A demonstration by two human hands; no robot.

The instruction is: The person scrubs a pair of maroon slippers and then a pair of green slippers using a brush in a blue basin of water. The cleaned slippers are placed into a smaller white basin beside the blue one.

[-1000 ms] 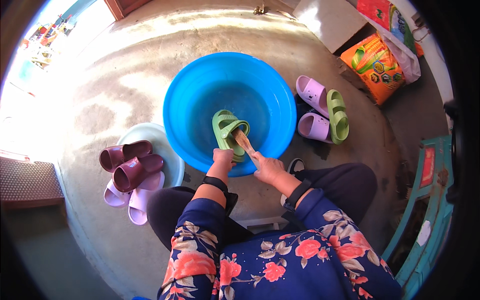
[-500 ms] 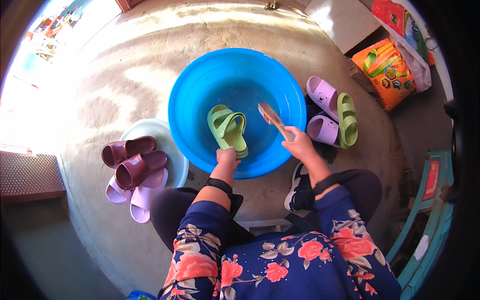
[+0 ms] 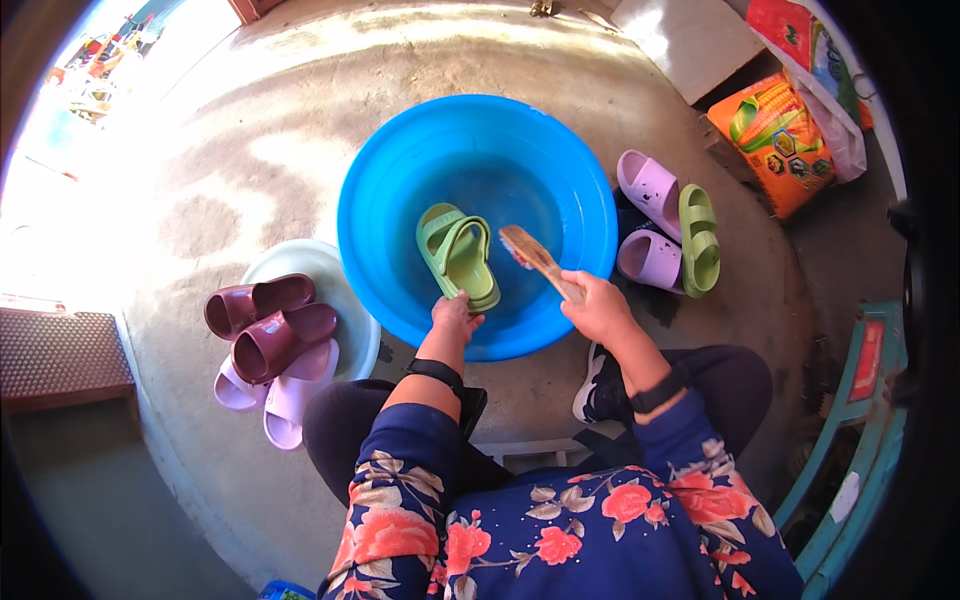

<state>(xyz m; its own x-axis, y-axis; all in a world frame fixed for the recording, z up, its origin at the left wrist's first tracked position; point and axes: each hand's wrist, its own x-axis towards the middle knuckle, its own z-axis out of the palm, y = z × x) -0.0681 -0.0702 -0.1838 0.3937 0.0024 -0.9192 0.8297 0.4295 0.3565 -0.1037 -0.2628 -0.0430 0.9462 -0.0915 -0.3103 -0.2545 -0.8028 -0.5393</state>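
A green slipper point(image 3: 463, 262) is held over the blue basin point(image 3: 375, 160), its heel end gripped by my left hand point(image 3: 455, 318). My right hand point(image 3: 597, 306) is closed round the handle of a wooden brush point(image 3: 535, 255). The brush head, bristles facing down, hangs over the basin just right of the slipper, with a gap between them. Water shows in the bottom of the basin.
Left of the basin, maroon slippers point(image 3: 285, 340) and lilac slippers point(image 3: 290, 405) rest on and beside a pale round lid or basin point(image 3: 355, 330). On the right are more lilac slippers point(image 3: 648, 262) and another green slipper point(image 3: 700, 240). An orange bag point(image 3: 775, 145) and a teal frame point(image 3: 835, 470) stand farther right.
The brush has moved slightly left and down, closer to the slipper, and its head has turned bristles-down. My left hand keeps hold of the slipper, which has shifted only slightly.
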